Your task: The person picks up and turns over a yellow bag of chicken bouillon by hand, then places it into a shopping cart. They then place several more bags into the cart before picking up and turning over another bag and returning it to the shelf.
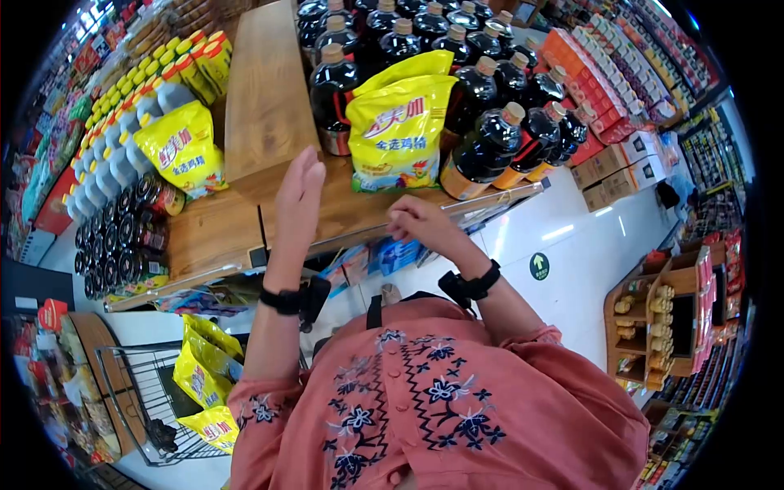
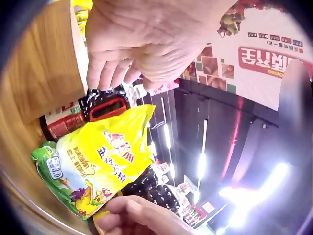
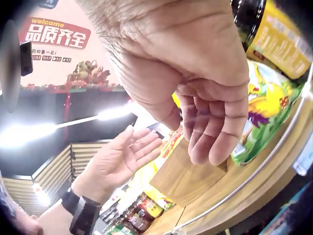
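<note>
A yellow bag of chicken bouillon (image 1: 400, 135) stands upright on the wooden shelf, leaning against large dark bottles (image 1: 333, 90); another yellow bag (image 1: 408, 67) shows behind its top. My left hand (image 1: 299, 200) is raised to the left of the front bag, fingers straight and palm bare. Just below the bag's lower edge is my right hand (image 1: 420, 226), its fingers loosely curled around nothing. In the right wrist view the same right hand (image 3: 195, 93) overlaps part of the bag (image 3: 264, 107). Further left, a similar yellow bag (image 1: 184, 151) leans on jugs.
A wooden block (image 1: 269, 90) rises between the two displays. Small dark jars (image 1: 122, 237) crowd the shelf's left end. At lower left a wire shopping cart (image 1: 135, 371) carries several yellow bags (image 1: 200, 367). Pale floor (image 1: 563, 269) lies to the right.
</note>
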Demonstrator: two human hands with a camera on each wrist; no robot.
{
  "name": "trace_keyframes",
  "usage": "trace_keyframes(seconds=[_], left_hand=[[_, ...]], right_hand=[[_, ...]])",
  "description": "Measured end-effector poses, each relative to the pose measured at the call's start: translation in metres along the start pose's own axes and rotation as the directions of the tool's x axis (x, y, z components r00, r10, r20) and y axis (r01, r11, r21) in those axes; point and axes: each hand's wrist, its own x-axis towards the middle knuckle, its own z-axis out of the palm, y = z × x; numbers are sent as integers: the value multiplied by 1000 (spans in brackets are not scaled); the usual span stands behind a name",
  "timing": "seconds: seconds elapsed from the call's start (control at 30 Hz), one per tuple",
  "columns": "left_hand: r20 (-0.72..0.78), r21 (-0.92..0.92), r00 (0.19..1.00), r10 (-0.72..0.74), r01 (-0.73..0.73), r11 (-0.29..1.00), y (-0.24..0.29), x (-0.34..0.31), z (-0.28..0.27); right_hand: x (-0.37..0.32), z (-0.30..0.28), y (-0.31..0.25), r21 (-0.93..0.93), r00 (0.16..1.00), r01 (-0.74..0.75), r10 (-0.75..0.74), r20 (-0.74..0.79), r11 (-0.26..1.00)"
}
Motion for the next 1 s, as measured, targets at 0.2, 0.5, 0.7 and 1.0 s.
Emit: trace_keyframes(seconds=[0.2,0.5,0.7,1.0], left_hand=[[33,-223,998,59,-51,974,-29,61,68],[-117,112,992,52,-39,993,-37,71,86],[-173,-24,985,28,-32,999,-12,29,78],[-251,-134,963,-100,68,989,-14,10,37]], right_hand=[[-12,-59,12,64,996,-16,22,-84,998],[5,-87,28,84,1000,-20,20,1,996],[19,-81,29,-11,986,37,-39,-164,999],[52,-65,38,-386,915,258,-353,-197,886]])
